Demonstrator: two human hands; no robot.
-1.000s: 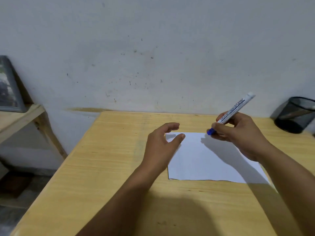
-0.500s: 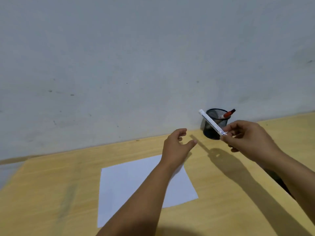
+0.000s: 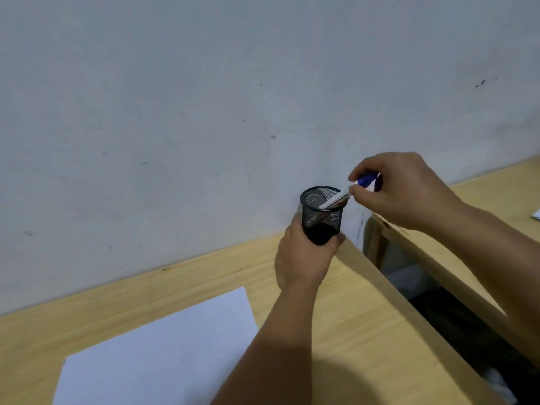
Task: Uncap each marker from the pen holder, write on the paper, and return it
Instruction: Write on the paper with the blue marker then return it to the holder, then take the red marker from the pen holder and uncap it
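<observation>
A black mesh pen holder (image 3: 321, 213) stands at the table's far right corner against the wall. My left hand (image 3: 304, 258) is wrapped around its lower half. My right hand (image 3: 400, 191) pinches the blue-capped end of a white marker (image 3: 334, 201) just right of the rim, and the marker's white barrel slants down into the holder. A dark shape lies inside the holder beside the barrel; I cannot tell what it is. The white sheet of paper (image 3: 163, 343) lies flat on the table to the lower left, away from both hands.
The wooden table (image 3: 350, 317) ends just right of the holder. A dark gap (image 3: 455, 317) separates it from a second wooden surface (image 3: 502, 188) at the right. A pale wall (image 3: 204, 112) runs directly behind the holder.
My right hand carried the marker from the paper to the holder and lowered its barrel inside. My left hand left the paper and took hold of the holder. The view swung right.
</observation>
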